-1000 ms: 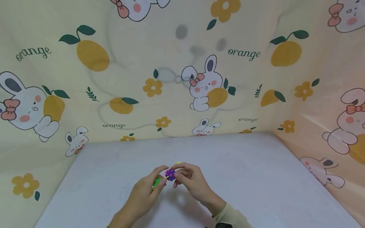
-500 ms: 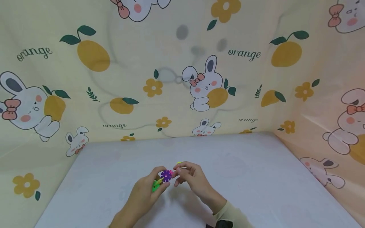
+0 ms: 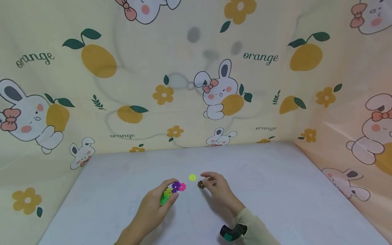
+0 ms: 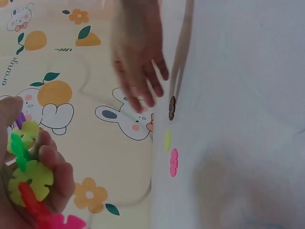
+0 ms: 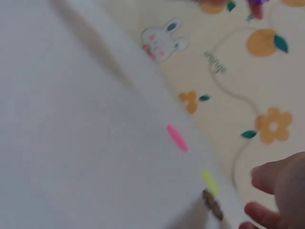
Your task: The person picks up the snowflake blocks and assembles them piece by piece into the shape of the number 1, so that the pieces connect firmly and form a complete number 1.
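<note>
My left hand (image 3: 156,206) grips a chain of interlocking plastic flower discs. In the left wrist view the chain shows a green disc (image 4: 19,151), a yellow disc (image 4: 31,182), a red disc (image 4: 32,202) and a pink disc (image 4: 59,222); a purple disc (image 3: 176,186) sits at its far end. My right hand (image 3: 221,190) hovers over the table, fingers loosely bent and holding nothing. Beneath its fingertips a brown disc (image 4: 172,109) lies flat. A loose yellow disc (image 3: 192,177) and a loose pink disc (image 4: 174,162) lie on the table too.
The white tabletop (image 3: 269,190) meets a patterned cloth (image 3: 147,68) at the back and sides. A black band with a device (image 3: 233,232) is at my right wrist, by the beige sleeve (image 3: 255,226).
My right hand has moved away from the purple disc to the right, uncovering the yellow and brown discs. My left hand keeps its grip on the chain.
</note>
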`<state>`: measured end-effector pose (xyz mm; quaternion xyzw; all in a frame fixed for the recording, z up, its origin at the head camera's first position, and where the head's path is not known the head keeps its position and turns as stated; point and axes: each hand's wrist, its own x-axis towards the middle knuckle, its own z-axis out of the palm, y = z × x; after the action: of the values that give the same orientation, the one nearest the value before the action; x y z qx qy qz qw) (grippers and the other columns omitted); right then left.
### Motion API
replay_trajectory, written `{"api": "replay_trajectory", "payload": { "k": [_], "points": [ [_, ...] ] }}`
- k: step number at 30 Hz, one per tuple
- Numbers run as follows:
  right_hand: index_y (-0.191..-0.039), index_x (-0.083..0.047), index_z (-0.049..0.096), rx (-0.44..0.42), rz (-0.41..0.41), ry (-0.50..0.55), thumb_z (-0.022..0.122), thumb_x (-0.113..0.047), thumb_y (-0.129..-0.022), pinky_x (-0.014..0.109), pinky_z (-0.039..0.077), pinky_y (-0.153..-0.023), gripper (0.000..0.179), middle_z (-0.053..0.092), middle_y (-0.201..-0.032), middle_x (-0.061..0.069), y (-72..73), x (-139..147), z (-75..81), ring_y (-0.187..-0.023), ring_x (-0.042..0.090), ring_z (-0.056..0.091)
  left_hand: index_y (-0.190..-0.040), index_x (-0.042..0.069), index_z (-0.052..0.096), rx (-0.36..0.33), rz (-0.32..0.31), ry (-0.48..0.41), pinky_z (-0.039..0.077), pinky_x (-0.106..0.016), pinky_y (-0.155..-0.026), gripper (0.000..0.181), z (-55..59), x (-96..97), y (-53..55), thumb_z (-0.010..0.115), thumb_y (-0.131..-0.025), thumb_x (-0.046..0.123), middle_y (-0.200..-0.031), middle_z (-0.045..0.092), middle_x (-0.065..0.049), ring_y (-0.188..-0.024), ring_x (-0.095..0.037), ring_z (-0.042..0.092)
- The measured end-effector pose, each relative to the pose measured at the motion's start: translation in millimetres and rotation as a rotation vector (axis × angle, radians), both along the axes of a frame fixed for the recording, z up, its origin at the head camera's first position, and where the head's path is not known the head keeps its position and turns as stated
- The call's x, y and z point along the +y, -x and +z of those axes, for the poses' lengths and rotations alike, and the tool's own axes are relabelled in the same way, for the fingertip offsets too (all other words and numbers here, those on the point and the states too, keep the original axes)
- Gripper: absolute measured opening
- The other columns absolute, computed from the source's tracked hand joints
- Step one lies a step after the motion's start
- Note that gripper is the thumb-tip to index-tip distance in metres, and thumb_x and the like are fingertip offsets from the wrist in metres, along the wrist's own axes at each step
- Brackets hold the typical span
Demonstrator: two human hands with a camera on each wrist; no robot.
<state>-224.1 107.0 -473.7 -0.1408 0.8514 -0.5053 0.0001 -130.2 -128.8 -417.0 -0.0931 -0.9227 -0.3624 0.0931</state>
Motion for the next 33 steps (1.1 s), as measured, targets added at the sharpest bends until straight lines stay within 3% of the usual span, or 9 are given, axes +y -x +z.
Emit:
{"api": "replay_trajectory", "payload": {
  "k": [2, 5, 9, 13, 18, 23, 28, 33],
  "points": [
    [-0.126, -0.005, 0.067, 0.009, -0.006, -0.091, 0.065, -0.008, -0.096, 0.052, 0.05, -0.101, 0.03, 0.062, -0.131, 0.021, -0.1, 1, -7.2, -0.123, 0.038, 0.058, -0.135, 0.028, 0.06, -0.016, -0.003, -0.018, 0.047, -0.02, -0.066, 0.04, 0.7, -0.4, -0.2, 0.064, -0.099, 0.043, -0.102, 0.073, 0.009, -0.067, 0.0, 0.048],
    [-0.133, -0.009, 0.064, 0.043, -0.012, -0.213, 0.067, -0.013, -0.095, 0.064, 0.034, -0.113, 0.038, 0.052, -0.143, 0.023, -0.7, 2, -15.8, -0.139, 0.045, 0.042, -0.135, 0.029, 0.059, -0.032, -0.015, -0.035, 0.042, -0.019, -0.061, 0.039, 1.9, -1.0, -0.4, 0.062, -0.099, 0.045, -0.081, 0.063, 0.013, -0.06, -0.001, 0.041],
    [-0.135, -0.012, 0.063, 0.107, 0.002, -0.349, 0.068, -0.019, -0.094, 0.068, 0.03, -0.113, 0.042, 0.047, -0.15, 0.023, -1.0, 4, -20.9, -0.143, 0.046, 0.036, -0.135, 0.031, 0.058, -0.039, -0.032, -0.053, 0.038, -0.02, -0.056, 0.038, 3.2, -2.2, -0.9, 0.061, -0.1, 0.044, -0.062, 0.041, 0.012, -0.056, -0.001, 0.033],
    [-0.127, -0.013, 0.069, 0.173, 0.033, -0.406, 0.07, -0.018, -0.094, 0.068, 0.034, -0.109, 0.033, 0.052, -0.146, 0.022, -0.3, 5, -23.0, -0.141, 0.045, 0.04, -0.135, 0.031, 0.058, -0.026, -0.043, -0.073, 0.037, -0.02, -0.055, 0.036, 2.8, -3.0, -1.3, 0.061, -0.101, 0.041, -0.061, 0.037, 0.012, -0.055, -0.001, 0.032],
    [-0.11, -0.018, 0.072, 0.166, 0.041, -0.387, 0.074, -0.013, -0.091, 0.069, 0.034, -0.108, 0.019, 0.057, -0.141, 0.019, -2.0, 6, -21.6, -0.138, 0.043, 0.044, -0.133, 0.032, 0.059, -0.047, -0.04, -0.063, 0.038, -0.02, -0.055, 0.035, 0.9, -2.1, -1.4, 0.062, -0.1, 0.043, -0.062, 0.043, 0.014, -0.056, -0.001, 0.036],
    [-0.105, -0.017, 0.067, 0.148, 0.061, -0.361, 0.076, -0.009, -0.089, 0.059, 0.04, -0.107, 0.02, 0.063, -0.128, 0.011, -2.5, 7, -16.4, -0.128, 0.035, 0.052, -0.131, 0.033, 0.059, -0.051, -0.04, -0.049, 0.039, -0.02, -0.058, 0.035, -0.7, -1.4, -1.3, 0.063, -0.099, 0.044, -0.068, 0.05, 0.015, -0.059, -0.001, 0.041],
    [-0.105, -0.015, 0.065, 0.083, 0.096, -0.314, 0.071, -0.004, -0.092, 0.031, 0.051, -0.082, 0.018, 0.067, -0.096, -0.003, 0.2, 8, -9.9, -0.092, 0.014, 0.059, -0.132, 0.033, 0.059, -0.04, -0.056, -0.04, 0.04, -0.02, -0.059, 0.036, -0.4, -1.2, -1.1, 0.065, -0.098, 0.044, -0.074, 0.056, 0.012, -0.061, -0.002, 0.042],
    [-0.105, -0.009, 0.068, -0.023, 0.141, -0.131, 0.066, -0.001, -0.094, 0.021, 0.05, -0.069, 0.014, 0.07, -0.093, 0.003, 2.3, 11, -2.0, -0.08, 0.011, 0.06, -0.133, 0.032, 0.059, -0.045, -0.061, -0.023, 0.043, -0.02, -0.064, 0.038, -0.5, 0.0, -0.6, 0.064, -0.098, 0.043, -0.093, 0.071, 0.007, -0.067, -0.001, 0.048]
  ]
}}
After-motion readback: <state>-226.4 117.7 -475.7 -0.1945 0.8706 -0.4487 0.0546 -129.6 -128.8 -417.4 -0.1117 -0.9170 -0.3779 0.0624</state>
